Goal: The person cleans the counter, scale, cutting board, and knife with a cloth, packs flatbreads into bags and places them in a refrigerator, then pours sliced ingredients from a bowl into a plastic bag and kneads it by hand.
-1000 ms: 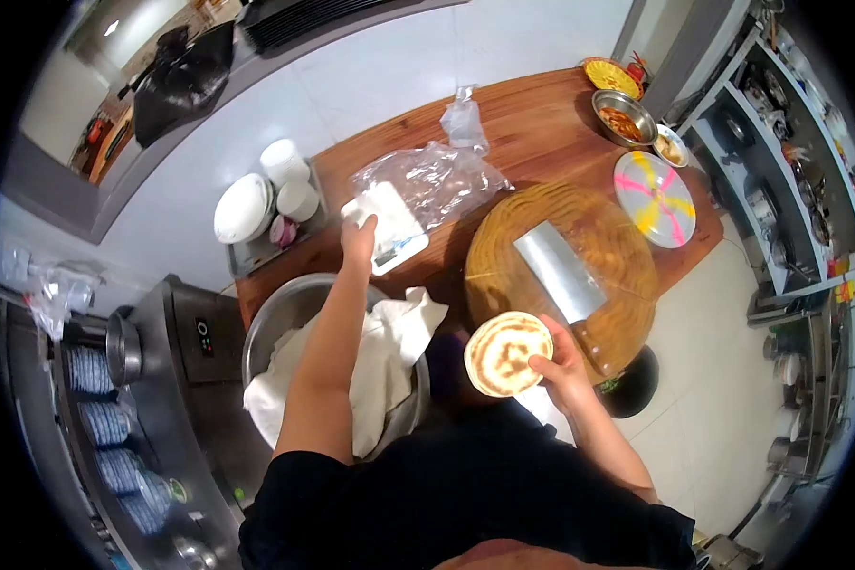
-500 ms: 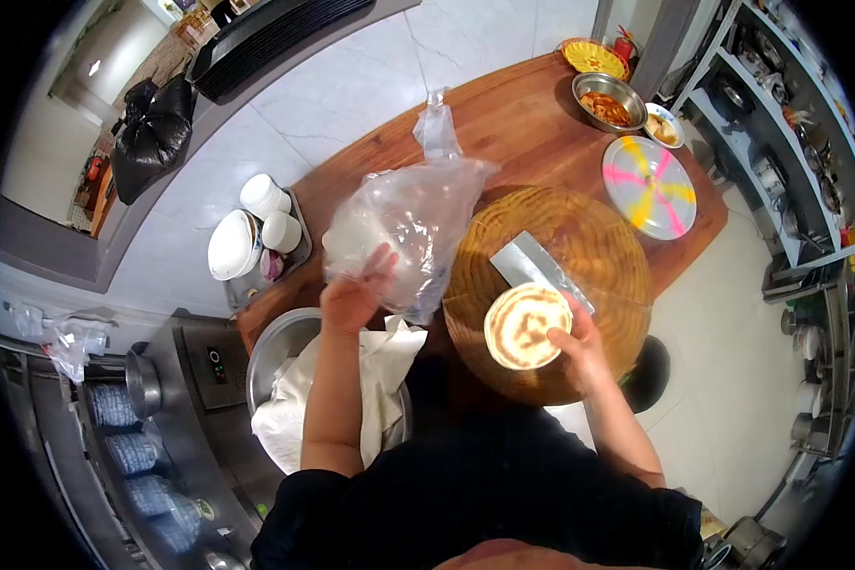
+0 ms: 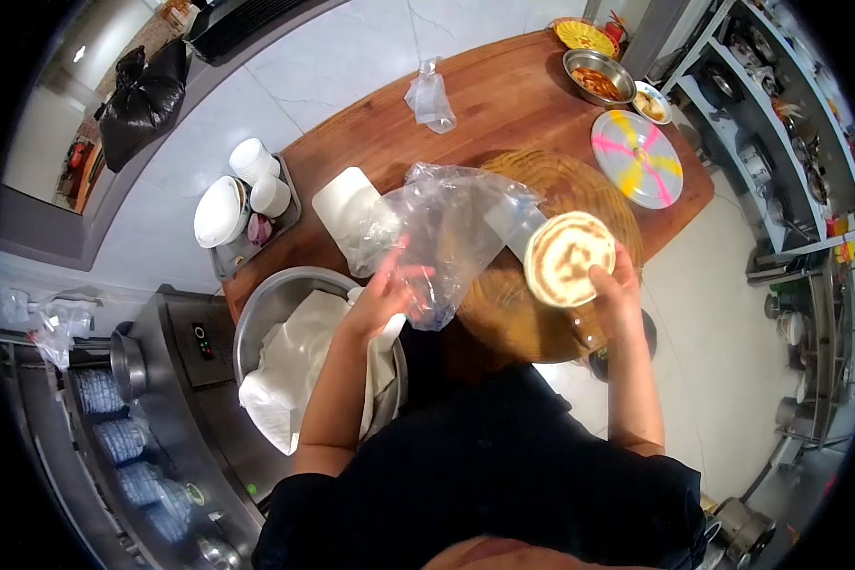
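Observation:
My left hand (image 3: 388, 293) holds a crumpled clear plastic bag (image 3: 456, 233), its fingers partly spread against the film. The bag hangs over the table's front and the left part of the round wooden board (image 3: 503, 318). In my right hand (image 3: 620, 285) is a round, brown-marked flatbread (image 3: 570, 258), pinched at its right edge with the thumb on top. Beneath the bread and bag, the cleaver (image 3: 521, 224) on the board is mostly hidden. A white tray (image 3: 345, 204) lies on the table behind and left of the bag.
A metal basin (image 3: 256, 294) with white cloth stands at front left. A tray (image 3: 226, 258) of white bowls and cups is at back left. At right are a coloured lid (image 3: 636, 160), a steel bowl of food (image 3: 598, 78) and a yellow plate (image 3: 584, 38); a small bag (image 3: 431, 101) lies behind.
My left hand has left the white tray and carried the plastic bag right, toward the board. My right hand has moved the flatbread up and right, over the cleaver.

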Available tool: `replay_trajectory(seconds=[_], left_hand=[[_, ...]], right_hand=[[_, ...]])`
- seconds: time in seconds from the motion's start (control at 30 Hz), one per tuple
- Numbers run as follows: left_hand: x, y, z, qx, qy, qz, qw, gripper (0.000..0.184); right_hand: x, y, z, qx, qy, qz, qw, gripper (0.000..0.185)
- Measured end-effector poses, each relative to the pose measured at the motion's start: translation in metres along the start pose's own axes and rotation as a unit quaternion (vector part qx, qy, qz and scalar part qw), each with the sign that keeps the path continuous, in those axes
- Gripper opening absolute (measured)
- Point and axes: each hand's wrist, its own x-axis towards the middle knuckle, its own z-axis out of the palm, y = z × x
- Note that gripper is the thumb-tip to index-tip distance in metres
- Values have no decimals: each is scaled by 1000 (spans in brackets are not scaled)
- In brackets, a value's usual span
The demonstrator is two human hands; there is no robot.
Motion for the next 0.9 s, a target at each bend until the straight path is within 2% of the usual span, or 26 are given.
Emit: replay_trajectory(seconds=[0.07,0.1,0.13,0.17,0.27,0.3,0.33,0.37,0.4,0.43,0.53,0.57,0.6,0.67,0.7,0.73,0.77,0.8,0.83,0.87,0.9], left_hand=[[-13,2,9,57,-64,-16,996,80],[-20,6,18,203,-87,21,975,77],[-27,10,30,343,-106,57,932,74],[-31,11,39,476,-121,92,866,72],[-26,-14,39,578,5,191,793,63],[-21,-23,39,524,61,185,829,56],[-9,-32,41,333,85,155,926,55],[7,-40,45,124,105,116,980,54],[23,-48,47,-90,119,71,986,54],[39,-55,47,-110,148,54,981,61],[55,-49,57,-74,83,24,994,72],[52,-41,62,-72,53,-6,996,86],[53,-44,57,-71,21,-3,997,89],[54,-55,45,-67,-42,-3,997,96],[50,-45,56,-165,-1,-35,986,98],[55,-42,61,-146,55,-57,986,96],[64,-38,66,-126,110,-75,983,94],[67,-37,66,-115,135,-64,982,91],[70,-35,65,-104,160,-54,980,87],[64,-39,60,-102,154,-16,983,83],[62,-43,57,-102,150,22,983,79]], right_hand=[[-14,5,-3,-45,-14,31,998,55],[-18,13,-7,-55,-12,32,998,55],[-21,20,-11,-66,-10,33,997,54],[-23,25,-17,-74,-19,35,996,53],[-33,26,-16,-56,0,43,997,51],[-35,26,-14,-62,17,40,997,49],[-34,25,-9,-67,35,38,996,46],[-31,24,-5,-74,54,36,995,44],[-21,32,-3,-45,45,-13,998,43],[-8,40,1,-70,70,-44,994,44],[48,52,2,-152,134,-158,966,53],[56,45,9,-108,152,-167,968,52],[79,49,1,-161,174,-235,943,52],[103,43,1,-212,203,-254,922,52],[118,47,-3,-247,180,-247,919,51],[124,47,0,-283,156,-239,916,50],[121,51,2,-329,122,-156,923,53],[122,67,0,-376,78,-120,915,56],[90,41,29,-363,32,28,931,59],[82,56,30,-349,-34,54,935,56],[89,96,19,-295,-115,35,948,52]])
